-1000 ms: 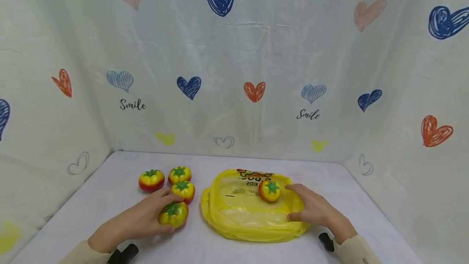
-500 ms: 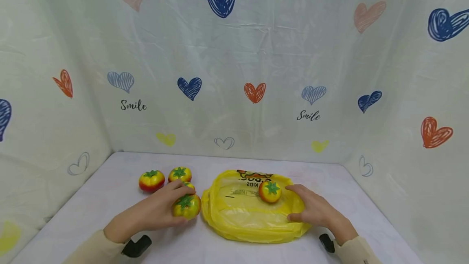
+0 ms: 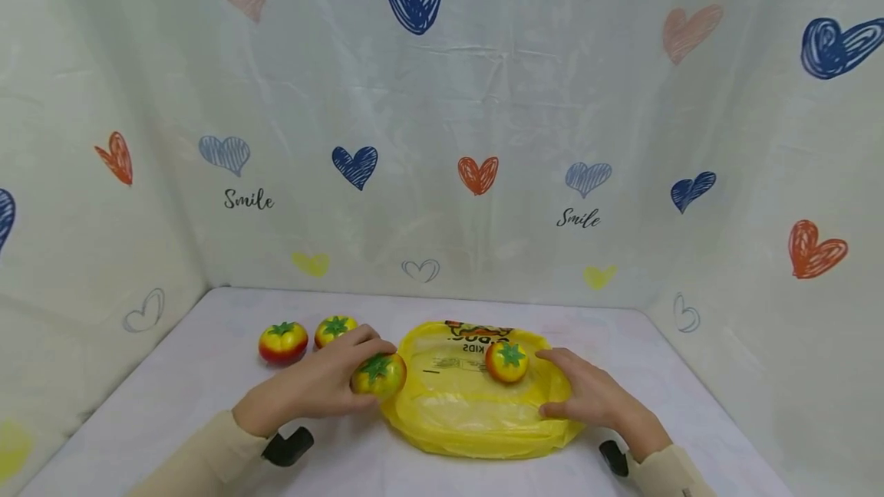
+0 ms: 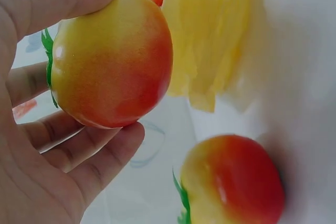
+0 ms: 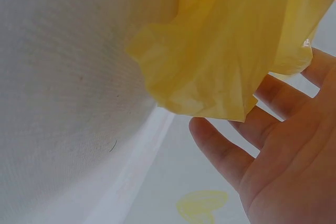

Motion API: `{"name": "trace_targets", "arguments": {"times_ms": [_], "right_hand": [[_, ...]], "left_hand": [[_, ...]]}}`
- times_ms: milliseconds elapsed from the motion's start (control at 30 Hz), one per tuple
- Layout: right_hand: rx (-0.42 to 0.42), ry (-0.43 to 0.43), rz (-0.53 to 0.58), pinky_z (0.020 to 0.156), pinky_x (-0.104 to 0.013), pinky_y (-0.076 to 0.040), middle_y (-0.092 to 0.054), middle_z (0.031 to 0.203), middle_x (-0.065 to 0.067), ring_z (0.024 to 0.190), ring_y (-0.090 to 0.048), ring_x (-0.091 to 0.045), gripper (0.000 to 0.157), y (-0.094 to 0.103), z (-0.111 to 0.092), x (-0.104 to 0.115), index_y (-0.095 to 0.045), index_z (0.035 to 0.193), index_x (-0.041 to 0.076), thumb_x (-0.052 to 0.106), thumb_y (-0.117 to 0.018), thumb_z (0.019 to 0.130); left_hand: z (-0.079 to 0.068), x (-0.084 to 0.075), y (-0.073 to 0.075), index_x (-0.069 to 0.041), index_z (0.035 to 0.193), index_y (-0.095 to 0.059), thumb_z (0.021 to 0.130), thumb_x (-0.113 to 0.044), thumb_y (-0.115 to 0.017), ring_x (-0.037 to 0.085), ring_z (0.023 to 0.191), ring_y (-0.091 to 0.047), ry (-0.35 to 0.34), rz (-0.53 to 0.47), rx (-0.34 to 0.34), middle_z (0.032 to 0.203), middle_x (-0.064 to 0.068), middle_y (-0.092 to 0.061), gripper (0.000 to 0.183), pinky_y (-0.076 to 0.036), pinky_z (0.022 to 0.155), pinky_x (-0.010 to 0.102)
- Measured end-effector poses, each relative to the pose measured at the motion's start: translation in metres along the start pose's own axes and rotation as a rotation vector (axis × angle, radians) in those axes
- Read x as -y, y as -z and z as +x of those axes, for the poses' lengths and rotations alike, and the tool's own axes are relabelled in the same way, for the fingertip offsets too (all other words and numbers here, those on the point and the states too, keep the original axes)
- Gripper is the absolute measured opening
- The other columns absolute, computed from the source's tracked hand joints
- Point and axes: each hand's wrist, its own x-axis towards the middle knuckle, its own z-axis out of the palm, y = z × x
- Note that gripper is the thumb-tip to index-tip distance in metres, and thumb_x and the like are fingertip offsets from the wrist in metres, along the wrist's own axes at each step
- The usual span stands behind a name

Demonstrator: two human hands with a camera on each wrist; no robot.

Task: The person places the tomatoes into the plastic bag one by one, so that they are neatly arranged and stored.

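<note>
My left hand (image 3: 330, 380) pinches a tomato (image 3: 381, 379) beside the yellow bag's (image 3: 476, 443) left edge as my right hand (image 3: 595, 393), fingers spread, touches its right, where I'd best lift well clear before releasing.

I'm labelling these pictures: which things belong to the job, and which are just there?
Probably the job:
round, green-topped red-yellow fruits, one in the left hand;
translucent yellow plastic bag;
right hand.

Apparently surroundings:
white heart-printed cloth backdrop;
white tabletop.

room: tabletop (image 3: 449, 478) before yellow bag (image 3: 476, 413) | right edge: right fingers (image 3: 561, 360) block | far half: red-yellow fruit (image 3: 507, 363) obstructs
</note>
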Motion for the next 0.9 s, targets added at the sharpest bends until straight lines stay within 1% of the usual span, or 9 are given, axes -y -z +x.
{"name": "trace_targets", "arguments": {"times_ms": [133,233,400,667,900], "right_hand": [[-0.001,-0.007,-0.005,0.099,-0.057,-0.037,-0.046,0.141,-0.004,0.125,-0.046,-0.03,0.08,0.0,-0.001,0.0,-0.05,0.136,0.022,0.048,-0.081,0.066],[-0.005,-0.002,-0.007,0.099,-0.057,-0.037,-0.046,0.141,-0.004,0.125,-0.046,-0.03,0.08,0.0,-0.001,0.0,-0.05,0.136,0.022,0.048,-0.081,0.067],[-0.011,0.003,-0.011,0.098,-0.058,-0.038,-0.046,0.141,-0.005,0.125,-0.046,-0.031,0.081,0.0,-0.001,-0.002,-0.05,0.136,0.022,0.049,-0.08,0.067],[-0.006,0.0,-0.011,0.099,-0.057,-0.037,-0.045,0.142,-0.004,0.126,-0.045,-0.03,0.08,0.001,0.0,-0.003,-0.049,0.136,0.023,0.049,-0.08,0.067],[0.001,0.005,-0.013,0.098,-0.058,-0.038,-0.046,0.141,-0.004,0.125,-0.046,-0.03,0.082,0.0,0.001,-0.004,-0.049,0.136,0.021,0.05,-0.081,0.066]], "left_hand": [[0.012,-0.005,-0.001,-0.024,0.128,-0.056,0.078,-0.035,-0.075,0.007,0.099,-0.047,-0.026,-0.011,0.009,0.114,-0.012,-0.046,0.054,-0.048,0.09,0.031],[0.02,-0.009,-0.002,-0.022,0.128,-0.056,0.078,-0.033,-0.075,0.007,0.099,-0.048,-0.052,-0.022,0.003,0.114,-0.01,-0.046,0.055,-0.047,0.09,0.03],[0.033,-0.013,-0.005,-0.021,0.129,-0.055,0.078,-0.034,-0.076,0.008,0.1,-0.047,-0.079,-0.028,0.004,0.115,-0.009,-0.045,0.056,-0.047,0.09,0.029],[0.048,-0.017,-0.011,-0.023,0.129,-0.054,0.079,-0.034,-0.075,0.008,0.099,-0.047,-0.092,-0.036,0.025,0.114,-0.008,-0.045,0.056,-0.047,0.088,0.027],[0.059,-0.019,-0.016,-0.022,0.13,-0.054,0.078,-0.032,-0.077,0.01,0.101,-0.046,-0.087,-0.027,0.037,0.116,-0.006,-0.045,0.057,-0.047,0.09,0.029]]}}
